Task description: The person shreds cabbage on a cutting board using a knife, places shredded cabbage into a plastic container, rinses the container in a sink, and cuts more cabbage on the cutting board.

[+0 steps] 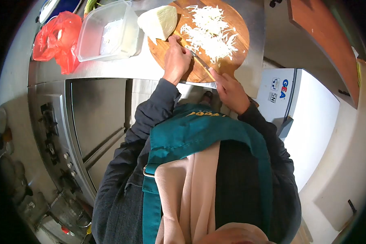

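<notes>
My right hand (232,92) is closed round the handle of a knife (201,61), whose blade points up and left across the round wooden cutting board (240,34). My left hand (177,59) is at the board's left front, fingers curled together close to the blade's far end. What those fingers hold, if anything, is hidden. Just beyond them a large cut piece of cabbage (158,22) rests at the board's left edge. Shredded cabbage (210,30) lies in a loose heap on the right half of the board.
Left of the board on the steel counter (148,69) stand a clear plastic container (85,46) and a red plastic bag (63,44). A stove (53,126) is at lower left. A white GEA appliance (313,110) stands to the right, below an orange-brown panel (325,40).
</notes>
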Tool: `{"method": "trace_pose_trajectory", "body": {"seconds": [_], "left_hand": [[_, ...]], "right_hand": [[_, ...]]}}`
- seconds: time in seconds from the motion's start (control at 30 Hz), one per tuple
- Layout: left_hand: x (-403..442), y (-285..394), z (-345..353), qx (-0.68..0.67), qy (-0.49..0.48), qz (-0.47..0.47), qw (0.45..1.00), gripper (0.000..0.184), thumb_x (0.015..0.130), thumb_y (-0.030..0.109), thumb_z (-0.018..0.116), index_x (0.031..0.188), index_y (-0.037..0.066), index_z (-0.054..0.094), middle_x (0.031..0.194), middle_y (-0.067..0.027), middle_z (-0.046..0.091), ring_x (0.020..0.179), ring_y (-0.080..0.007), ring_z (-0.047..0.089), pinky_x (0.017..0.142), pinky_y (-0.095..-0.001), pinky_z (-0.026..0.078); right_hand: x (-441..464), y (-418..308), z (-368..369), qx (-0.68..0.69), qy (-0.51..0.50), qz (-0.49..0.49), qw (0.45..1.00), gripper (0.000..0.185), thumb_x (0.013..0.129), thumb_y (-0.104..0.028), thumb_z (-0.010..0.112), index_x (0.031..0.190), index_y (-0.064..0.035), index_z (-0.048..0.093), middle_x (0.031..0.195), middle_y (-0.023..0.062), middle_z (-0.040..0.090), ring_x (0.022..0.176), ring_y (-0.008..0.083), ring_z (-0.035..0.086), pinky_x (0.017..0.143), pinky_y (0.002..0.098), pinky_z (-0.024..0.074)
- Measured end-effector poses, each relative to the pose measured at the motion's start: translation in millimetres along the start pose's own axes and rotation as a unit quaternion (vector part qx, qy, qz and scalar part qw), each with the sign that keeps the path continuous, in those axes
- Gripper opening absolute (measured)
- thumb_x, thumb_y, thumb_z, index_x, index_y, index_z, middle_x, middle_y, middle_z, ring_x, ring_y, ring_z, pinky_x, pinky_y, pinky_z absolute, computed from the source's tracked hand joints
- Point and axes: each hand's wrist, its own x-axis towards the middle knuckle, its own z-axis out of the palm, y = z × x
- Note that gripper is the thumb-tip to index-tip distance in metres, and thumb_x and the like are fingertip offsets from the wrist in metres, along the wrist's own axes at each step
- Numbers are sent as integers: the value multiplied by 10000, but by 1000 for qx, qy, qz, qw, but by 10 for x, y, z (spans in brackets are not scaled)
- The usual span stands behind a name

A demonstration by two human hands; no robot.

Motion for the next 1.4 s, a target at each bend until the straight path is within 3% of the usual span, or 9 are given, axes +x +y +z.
{"method": "trace_pose_trajectory", "body": {"seconds": [0.13,0.2,0.23,0.3,0.4,0.57,0.8,1.0,1.4], "left_hand": [[-55,-48,11,-30,-17,14,999,413,790,43,586,1161,-24,418,778,-192,632,749,-353,628,640,-422,475],[-98,-19,24,-41,-44,15,998,530,763,63,645,1221,-32,396,855,-185,611,749,-332,613,652,-417,477],[-132,22,34,-43,-45,22,998,530,763,63,645,1221,-32,396,855,-185,611,749,-332,613,652,-417,477],[-180,111,63,-2,-44,38,998,702,703,96,754,1274,-66,378,914,-165,567,751,-226,589,650,-314,494],[-282,118,213,36,-31,63,997,830,655,134,802,1310,-64,333,1021,-200,500,775,-225,561,636,-302,492],[-353,258,379,81,-1,135,987,1022,612,190,831,1317,-173,186,1171,-310,430,1075,-424,441,946,-437,374],[-93,320,491,85,51,102,990,1015,630,195,822,1326,-163,175,1188,-333,422,1077,-451,460,923,-450,400],[80,344,538,39,58,91,993,1010,644,182,813,1344,-151,165,1255,-324,406,1172,-416,437,975,-413,392],[172,363,468,-178,3,38,983,910,641,41,771,1389,10,253,1311,-237,402,1225,-358,402,1033,-384,345]], "right_hand": [[6,7,-344,86,16,-8,996,391,880,-79,466,1267,-88,514,937,157,603,861,329,599,728,385,494],[78,90,-633,65,24,44,997,371,885,-73,448,1244,-85,540,1093,186,601,999,322,587,833,360,479],[177,283,-676,30,84,-27,996,370,880,-76,463,1240,-97,548,1185,198,563,1094,322,549,898,356,452],[400,609,-783,-36,116,-55,991,361,876,-78,471,1226,-99,558,1165,184,568,1074,321,553,890,363,451],[810,821,-933,-94,138,-51,985,340,869,-81,487,1197,-96,579,1112,150,564,1014,317,563,865,376,450],[1337,1091,-942,-73,113,-38,990,298,868,-100,506,1147,-92,612,1027,117,526,953,290,558,814,374,451],[1341,1146,-972,-75,28,-97,992,298,887,-102,481,1152,-27,595,949,119,512,916,262,543,822,322,427],[1043,960,-912,-3,-50,-51,997,299,877,-106,481,1136,-27,608,918,146,535,910,290,551,802,356,432],[673,512,-699,112,50,-38,992,341,826,-85,496,1127,46,588,919,194,547,897,316,551,805,354,424]]}}
